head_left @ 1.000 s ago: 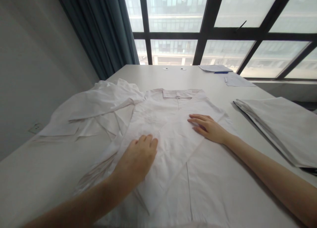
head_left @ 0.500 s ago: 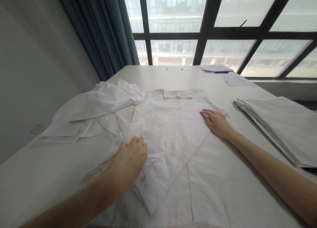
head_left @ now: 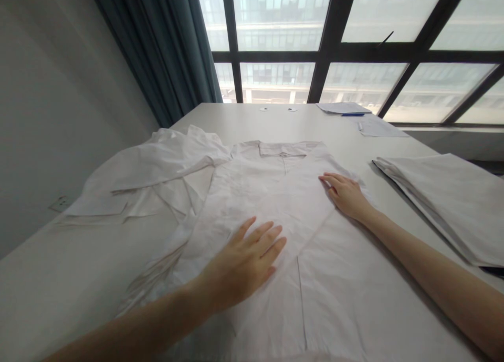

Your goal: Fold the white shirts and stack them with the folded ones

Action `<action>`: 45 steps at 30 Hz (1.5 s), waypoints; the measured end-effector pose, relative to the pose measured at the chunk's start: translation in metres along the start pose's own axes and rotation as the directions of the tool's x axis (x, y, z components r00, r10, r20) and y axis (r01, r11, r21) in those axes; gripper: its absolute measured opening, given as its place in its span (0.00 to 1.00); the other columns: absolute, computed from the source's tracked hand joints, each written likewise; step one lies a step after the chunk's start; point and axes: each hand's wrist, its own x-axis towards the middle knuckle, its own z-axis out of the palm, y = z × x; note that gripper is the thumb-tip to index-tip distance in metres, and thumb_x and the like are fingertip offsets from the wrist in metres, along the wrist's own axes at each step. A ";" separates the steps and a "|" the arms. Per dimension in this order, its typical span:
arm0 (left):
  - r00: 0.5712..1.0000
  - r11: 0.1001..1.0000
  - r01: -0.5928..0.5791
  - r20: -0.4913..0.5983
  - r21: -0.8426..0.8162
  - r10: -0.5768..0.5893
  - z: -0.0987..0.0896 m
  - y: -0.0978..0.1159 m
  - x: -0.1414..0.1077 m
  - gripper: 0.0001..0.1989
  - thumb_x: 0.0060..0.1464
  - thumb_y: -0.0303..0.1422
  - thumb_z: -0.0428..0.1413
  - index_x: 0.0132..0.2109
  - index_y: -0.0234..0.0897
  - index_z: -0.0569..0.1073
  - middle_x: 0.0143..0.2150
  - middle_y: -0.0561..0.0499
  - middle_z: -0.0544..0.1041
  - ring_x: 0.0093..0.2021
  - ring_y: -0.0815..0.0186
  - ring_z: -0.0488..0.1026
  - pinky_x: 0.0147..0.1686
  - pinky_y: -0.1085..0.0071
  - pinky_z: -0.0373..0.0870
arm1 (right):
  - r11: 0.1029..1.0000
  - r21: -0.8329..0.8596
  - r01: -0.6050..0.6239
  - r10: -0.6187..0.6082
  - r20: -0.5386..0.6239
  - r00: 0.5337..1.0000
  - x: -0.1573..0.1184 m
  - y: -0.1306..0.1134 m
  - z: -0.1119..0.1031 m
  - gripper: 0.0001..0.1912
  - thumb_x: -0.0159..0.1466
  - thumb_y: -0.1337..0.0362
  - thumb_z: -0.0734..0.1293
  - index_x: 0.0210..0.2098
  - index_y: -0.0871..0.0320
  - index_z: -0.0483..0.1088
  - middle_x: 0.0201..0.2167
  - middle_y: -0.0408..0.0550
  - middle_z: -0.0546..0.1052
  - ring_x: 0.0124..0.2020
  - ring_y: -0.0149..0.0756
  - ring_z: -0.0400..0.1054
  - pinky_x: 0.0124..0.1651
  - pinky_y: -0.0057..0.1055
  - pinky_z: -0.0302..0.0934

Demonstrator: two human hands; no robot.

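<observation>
A white garment (head_left: 275, 194), perhaps a coat or shirt, lies spread on the white table, its collar end toward the window. One part of it is folded across the middle, leaving a diagonal edge. My left hand (head_left: 244, 265) rests on the lower middle of the cloth, fingers spread and holding nothing. Over at the garment's right side, my right hand (head_left: 346, 194) lies flat on the fabric with its fingers stretched out. A crumpled white cloth part (head_left: 169, 160) spreads out to the left of the collar, and the left edge near my left forearm is wrinkled.
Folded white cloth (head_left: 449, 194) with a dark edge beneath it lies on the table's right side. Papers (head_left: 342, 108) and a blue pen (head_left: 352, 114) are at the far right of the table (head_left: 244, 121). A dark curtain (head_left: 169, 52) hangs beside the window.
My left hand has opened from a closed grip, let go of the cloth and moved right across it, fingers now spread. My right hand has stayed nearly still.
</observation>
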 end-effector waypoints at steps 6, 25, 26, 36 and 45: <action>0.988 0.980 -0.006 0.151 -0.197 0.036 0.011 -0.004 -0.008 0.30 0.65 0.42 0.51 0.70 0.47 0.53 0.73 0.45 0.50 0.72 0.50 0.46 0.67 0.48 0.44 | 1.000 -0.014 0.021 -0.021 -0.041 0.999 -0.001 -0.003 -0.004 0.21 0.69 0.64 0.53 0.56 0.56 0.69 0.60 0.56 0.71 0.61 0.49 0.63 0.61 0.56 0.53; 0.983 0.970 -0.015 0.176 -0.241 0.058 0.004 -0.003 -0.007 0.32 0.62 0.43 0.53 0.70 0.50 0.53 0.73 0.43 0.50 0.72 0.49 0.46 0.66 0.44 0.45 | 0.942 0.153 0.299 -0.331 0.272 0.904 -0.011 -0.039 -0.021 0.26 0.72 0.51 0.50 0.67 0.45 0.56 0.69 0.47 0.57 0.70 0.45 0.47 0.67 0.54 0.44; 0.981 0.971 -0.017 0.182 -0.239 0.062 0.003 -0.003 -0.007 0.32 0.62 0.43 0.54 0.70 0.49 0.53 0.73 0.42 0.50 0.72 0.49 0.47 0.66 0.45 0.45 | 0.949 0.140 0.283 -0.311 0.261 0.914 -0.010 -0.037 -0.020 0.26 0.72 0.52 0.50 0.67 0.45 0.57 0.69 0.48 0.57 0.70 0.46 0.48 0.66 0.55 0.45; 0.972 0.937 -0.099 0.167 -0.335 0.163 0.000 -0.008 -0.006 0.29 0.65 0.43 0.49 0.70 0.45 0.54 0.73 0.46 0.51 0.72 0.52 0.45 0.68 0.49 0.43 | 0.965 0.099 0.242 -0.258 0.213 0.942 -0.008 -0.033 -0.016 0.25 0.72 0.53 0.51 0.66 0.46 0.60 0.68 0.48 0.60 0.68 0.45 0.52 0.65 0.53 0.48; 0.945 0.860 -0.078 0.237 -0.505 0.224 -0.038 -0.035 -0.005 0.23 0.65 0.43 0.51 0.65 0.48 0.63 0.65 0.52 0.67 0.67 0.66 0.60 0.66 0.65 0.53 | 0.985 0.059 0.163 -0.170 0.164 0.972 -0.005 -0.020 -0.007 0.25 0.71 0.54 0.52 0.64 0.49 0.61 0.67 0.49 0.62 0.67 0.46 0.54 0.64 0.52 0.51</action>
